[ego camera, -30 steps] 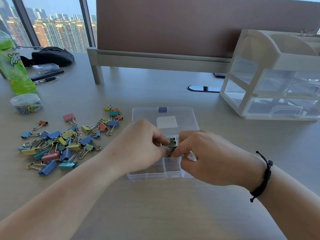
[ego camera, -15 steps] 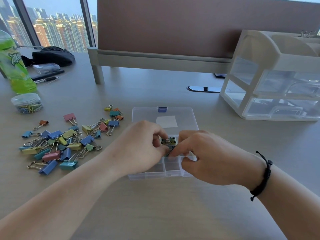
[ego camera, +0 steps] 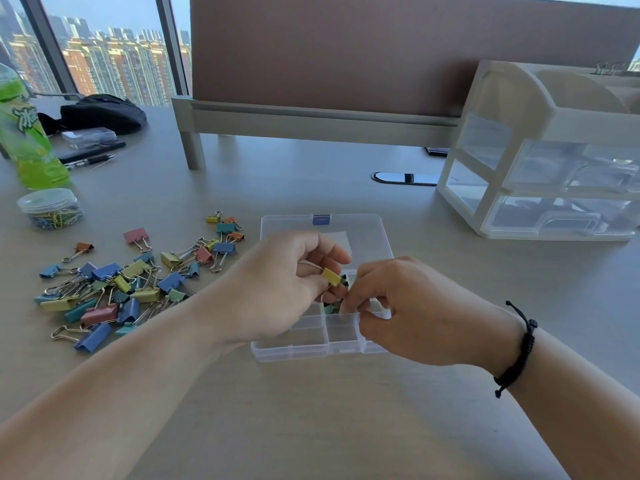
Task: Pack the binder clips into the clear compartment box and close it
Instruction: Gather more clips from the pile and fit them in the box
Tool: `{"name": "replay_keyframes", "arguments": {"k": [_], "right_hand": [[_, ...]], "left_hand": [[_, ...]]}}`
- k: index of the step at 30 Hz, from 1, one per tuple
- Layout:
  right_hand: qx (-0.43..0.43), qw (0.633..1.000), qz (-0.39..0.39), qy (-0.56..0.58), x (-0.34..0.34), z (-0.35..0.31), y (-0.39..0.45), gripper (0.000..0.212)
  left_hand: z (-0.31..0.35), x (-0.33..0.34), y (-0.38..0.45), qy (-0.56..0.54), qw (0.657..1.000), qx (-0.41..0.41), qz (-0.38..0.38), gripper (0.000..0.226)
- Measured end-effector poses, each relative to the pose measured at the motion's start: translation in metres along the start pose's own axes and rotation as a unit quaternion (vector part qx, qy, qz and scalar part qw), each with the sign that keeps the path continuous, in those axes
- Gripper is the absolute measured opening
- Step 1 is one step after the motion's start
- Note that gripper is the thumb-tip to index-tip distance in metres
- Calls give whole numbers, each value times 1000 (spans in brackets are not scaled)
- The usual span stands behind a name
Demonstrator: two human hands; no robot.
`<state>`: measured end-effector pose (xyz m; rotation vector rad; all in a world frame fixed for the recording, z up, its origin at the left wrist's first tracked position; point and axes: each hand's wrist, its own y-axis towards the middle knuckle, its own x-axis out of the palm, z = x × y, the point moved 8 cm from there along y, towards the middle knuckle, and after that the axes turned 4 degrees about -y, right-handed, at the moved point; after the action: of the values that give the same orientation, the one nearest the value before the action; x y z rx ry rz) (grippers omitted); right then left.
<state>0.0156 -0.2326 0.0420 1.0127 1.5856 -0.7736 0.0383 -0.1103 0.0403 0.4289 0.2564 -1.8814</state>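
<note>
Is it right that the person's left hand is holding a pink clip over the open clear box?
Not quite. The head view shows the left hand pinching a yellow binder clip, not a pink one, over the open clear box.

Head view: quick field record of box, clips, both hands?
box: clear compartment box, lid open and lying flat behind
left hand: pinches a yellow clip above the box
right hand: fingers curled at a compartment holding clips; grip unclear
loose clips: pile on the table, left of box
progress: most clips unpacked
</note>
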Motion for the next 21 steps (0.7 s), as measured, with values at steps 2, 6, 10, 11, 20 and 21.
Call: {"name": "replay_keyframes", "arguments": {"k": [2,6,10,11,20,21], "right_hand": [[0,1000,0,2,0,0,0,24],[1,1000,7,6,-1,2,0,23],[0,1000,14,11,-2,3,0,22],[-2,1000,18,12,-2,3,0,21],[8,999,38,7,-7,6,-1,19],[8,999,35,9,-7,6,-1,19]], "left_hand": [[1,-2,0,9,1000,9,14,29],[2,-6,-1,5,999,12,41,22],[1,-12,-1,-12,998,15,66,21],[2,-13,0,-26,997,16,69,22],[5,-8,1,20,999,34,37,22],[5,-6,0,39,998,40,30,22]]}}
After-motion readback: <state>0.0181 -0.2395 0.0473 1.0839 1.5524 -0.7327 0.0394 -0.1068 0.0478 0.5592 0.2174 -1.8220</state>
